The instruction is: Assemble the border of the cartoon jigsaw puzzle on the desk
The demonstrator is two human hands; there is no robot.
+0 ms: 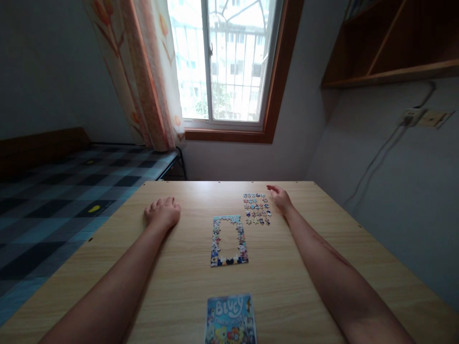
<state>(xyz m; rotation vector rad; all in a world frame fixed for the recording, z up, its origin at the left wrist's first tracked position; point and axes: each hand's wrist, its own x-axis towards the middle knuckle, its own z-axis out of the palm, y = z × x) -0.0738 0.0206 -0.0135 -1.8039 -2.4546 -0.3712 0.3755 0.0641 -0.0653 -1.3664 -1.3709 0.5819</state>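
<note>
On the left part of the table, my left hand (162,212) rests palm down with its fingers slightly bent and apart, holding nothing I can see. My right hand (280,198) lies on its side, fingers loosely extended toward the left and nothing visible in them. Just left of it, loose jigsaw pieces (258,207) are laid out in rows, with a gap in the upper rows. Between the hands lies a jigsaw border (215,241), joined into a rectangle around bare tabletop. Neither hand touches the border.
A blue "Bluey" box or booklet (230,319) lies at the near edge of the wooden table (287,296). A bed with a checked cover (118,165) stands at left. Behind are a curtain (143,71) and a window; a shelf (390,71) hangs at right above a socket.
</note>
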